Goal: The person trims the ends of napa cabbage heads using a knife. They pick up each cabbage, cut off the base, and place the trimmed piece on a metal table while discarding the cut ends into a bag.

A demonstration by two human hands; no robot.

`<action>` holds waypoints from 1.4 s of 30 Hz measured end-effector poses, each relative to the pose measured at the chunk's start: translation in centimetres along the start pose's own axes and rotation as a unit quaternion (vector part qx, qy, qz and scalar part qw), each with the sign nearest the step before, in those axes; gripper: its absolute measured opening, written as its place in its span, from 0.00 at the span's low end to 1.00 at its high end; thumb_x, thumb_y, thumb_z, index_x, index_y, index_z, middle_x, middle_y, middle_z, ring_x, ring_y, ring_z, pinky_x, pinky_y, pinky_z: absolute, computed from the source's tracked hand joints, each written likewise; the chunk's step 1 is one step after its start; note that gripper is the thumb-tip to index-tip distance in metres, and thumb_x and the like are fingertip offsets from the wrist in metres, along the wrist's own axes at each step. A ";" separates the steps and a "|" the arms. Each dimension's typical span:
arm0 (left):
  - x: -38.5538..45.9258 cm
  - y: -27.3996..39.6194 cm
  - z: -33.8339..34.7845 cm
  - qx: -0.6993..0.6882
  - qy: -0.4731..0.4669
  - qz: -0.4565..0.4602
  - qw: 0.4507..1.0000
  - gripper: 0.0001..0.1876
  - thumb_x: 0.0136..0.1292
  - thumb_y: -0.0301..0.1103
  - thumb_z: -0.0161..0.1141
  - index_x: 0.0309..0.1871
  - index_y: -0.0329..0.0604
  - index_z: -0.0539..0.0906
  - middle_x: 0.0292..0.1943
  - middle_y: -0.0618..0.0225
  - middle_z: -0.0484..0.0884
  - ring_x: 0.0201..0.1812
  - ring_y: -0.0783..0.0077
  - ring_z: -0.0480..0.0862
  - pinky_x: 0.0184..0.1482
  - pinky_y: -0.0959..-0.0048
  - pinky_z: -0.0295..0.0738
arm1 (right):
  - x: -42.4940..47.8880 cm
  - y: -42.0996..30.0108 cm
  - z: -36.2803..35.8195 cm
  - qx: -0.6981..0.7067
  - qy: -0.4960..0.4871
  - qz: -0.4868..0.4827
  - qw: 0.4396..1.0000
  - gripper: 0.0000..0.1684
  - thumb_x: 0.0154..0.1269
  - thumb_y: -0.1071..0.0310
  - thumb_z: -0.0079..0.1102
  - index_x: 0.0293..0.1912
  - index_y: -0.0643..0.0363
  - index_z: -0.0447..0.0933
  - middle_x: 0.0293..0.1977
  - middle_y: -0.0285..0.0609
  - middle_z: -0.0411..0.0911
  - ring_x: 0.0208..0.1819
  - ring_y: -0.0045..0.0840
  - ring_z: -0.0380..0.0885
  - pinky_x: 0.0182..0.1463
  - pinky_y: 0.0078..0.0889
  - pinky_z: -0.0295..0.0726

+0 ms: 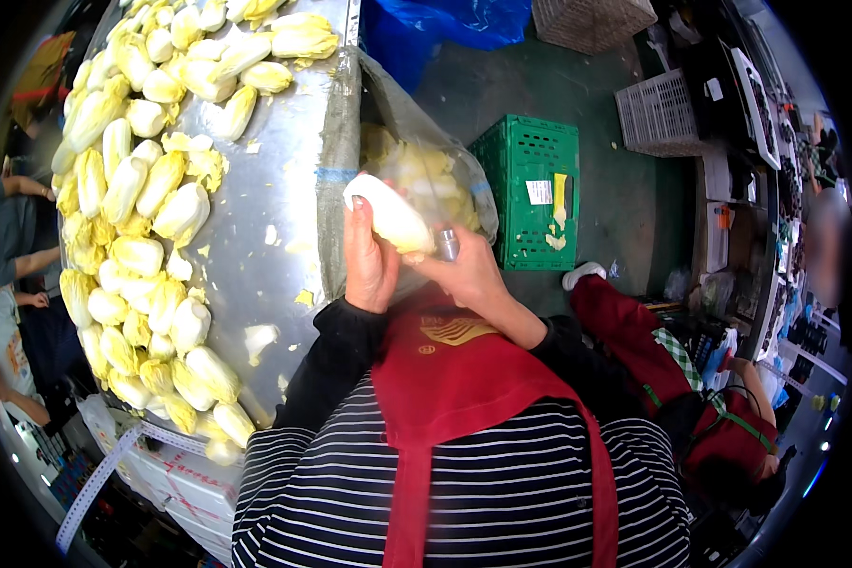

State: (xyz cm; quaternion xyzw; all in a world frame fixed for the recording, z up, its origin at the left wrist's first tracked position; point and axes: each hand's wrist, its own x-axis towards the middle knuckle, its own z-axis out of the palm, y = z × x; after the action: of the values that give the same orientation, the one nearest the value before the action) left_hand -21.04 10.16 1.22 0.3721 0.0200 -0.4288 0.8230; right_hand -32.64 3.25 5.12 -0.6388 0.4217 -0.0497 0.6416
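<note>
My left hand [370, 266] holds a pale napa cabbage heart [394, 213], its thumb on the white base. At the cabbage's other end, my right hand [472, 273] is closed on a tool with a metal part [448, 245], probably a knife handle; its blade cannot be made out. Beneath the cabbage a mesh sack [339, 177] hangs at the table edge, with yellow leaves [437, 174] inside. Many trimmed cabbage hearts [160, 184] lie heaped on the metal table [255, 213], with loose leaf scraps [260, 341] nearer me.
Beyond the sack, a green plastic crate [525, 192] stands on the floor, near blue plastic sheeting [447, 25] and white crates [657, 113]. At right is a co-worker in a red apron [731, 433]. Other people stand across the table, and white boxes [184, 490] are stacked at lower left.
</note>
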 end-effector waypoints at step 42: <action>23.2 17.1 -1.0 0.504 0.070 0.291 0.810 0.29 0.48 0.44 0.69 0.46 0.29 0.75 0.40 0.52 0.79 0.41 0.63 0.80 0.45 0.67 0.74 | 0.2 3.1 -1.4 -0.059 -0.019 0.015 0.998 0.12 0.61 0.68 0.59 0.44 0.60 0.76 0.18 0.32 0.73 0.15 0.10 0.66 0.17 0.14 0.61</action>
State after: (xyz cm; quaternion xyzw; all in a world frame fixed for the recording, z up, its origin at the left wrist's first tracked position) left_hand 6.18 0.82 2.50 0.7517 -0.2508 -0.0917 0.6030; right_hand -34.81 2.62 2.57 -0.6697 0.4217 -0.0030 0.6113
